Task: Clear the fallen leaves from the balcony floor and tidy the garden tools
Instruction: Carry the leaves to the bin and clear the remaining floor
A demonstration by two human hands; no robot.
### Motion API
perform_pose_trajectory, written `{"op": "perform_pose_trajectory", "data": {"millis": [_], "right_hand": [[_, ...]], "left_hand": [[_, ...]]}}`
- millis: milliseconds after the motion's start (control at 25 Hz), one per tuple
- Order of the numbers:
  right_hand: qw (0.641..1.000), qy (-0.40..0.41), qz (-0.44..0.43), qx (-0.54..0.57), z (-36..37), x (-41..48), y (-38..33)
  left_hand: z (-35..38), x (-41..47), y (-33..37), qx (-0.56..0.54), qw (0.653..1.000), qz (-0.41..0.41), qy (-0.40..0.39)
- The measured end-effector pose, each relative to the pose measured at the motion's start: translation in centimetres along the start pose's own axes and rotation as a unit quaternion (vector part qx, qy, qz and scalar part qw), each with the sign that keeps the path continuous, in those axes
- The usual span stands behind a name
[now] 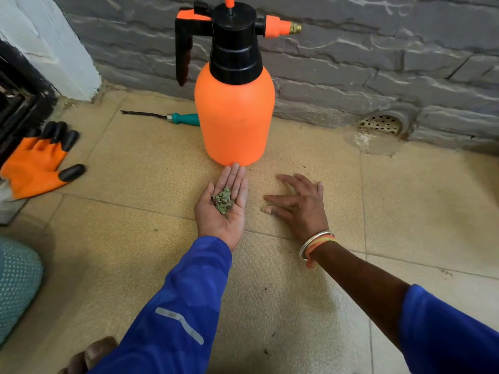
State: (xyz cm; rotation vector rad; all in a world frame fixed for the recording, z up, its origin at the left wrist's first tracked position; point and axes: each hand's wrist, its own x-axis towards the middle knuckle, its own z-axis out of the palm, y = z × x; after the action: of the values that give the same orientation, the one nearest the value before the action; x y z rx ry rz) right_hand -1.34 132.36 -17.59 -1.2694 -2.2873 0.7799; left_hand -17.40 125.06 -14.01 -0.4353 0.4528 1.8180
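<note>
My left hand (222, 209) lies palm up just in front of the orange pump sprayer (234, 109), its fingertips close to the sprayer's base. A small pile of dry green leaf bits (223, 200) sits in the palm. My right hand (298, 205) is spread palm down on the tan floor tiles to the right of it, fingers pointing left and holding nothing. A tool with a green handle (183, 118) and a dark metal shaft lies on the floor behind the sprayer at left. An orange garden glove with black claw tips (37, 163) lies at far left.
A grey stone-pattern wall (378, 63) runs along the back, with a round floor drain (379, 125) at its foot on the right. A black grille (16, 103) stands at far left. A teal patterned object (16, 287) sits at lower left. Small leaf specks dot the tiles.
</note>
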Motion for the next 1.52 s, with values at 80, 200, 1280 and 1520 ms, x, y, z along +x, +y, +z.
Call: {"op": "perform_pose_trajectory", "data": {"millis": [80, 200, 1280, 1520], "right_hand": [[1.000, 0.020, -0.007, 0.019, 0.4, 0.2, -0.1], [0.999, 0.045, -0.016, 0.026, 0.6, 0.3, -0.1], [0.950, -0.112, -0.007, -0.292, 0.1, -5.2, -1.1], [0.995, 0.011, -0.030, -0.092, 0.2, -1.5, -0.4]], "left_hand": [[-0.2, 0.1, 0.0, -0.006, 1.000, -0.005, -0.002], [-0.2, 0.1, -0.3, 0.003, 1.000, -0.006, 0.002], [-0.4, -0.4, -0.7, 0.021, 1.000, 0.010, 0.008], [-0.3, -0.3, -0.1, 0.000, 1.000, 0.022, 0.005]]}}
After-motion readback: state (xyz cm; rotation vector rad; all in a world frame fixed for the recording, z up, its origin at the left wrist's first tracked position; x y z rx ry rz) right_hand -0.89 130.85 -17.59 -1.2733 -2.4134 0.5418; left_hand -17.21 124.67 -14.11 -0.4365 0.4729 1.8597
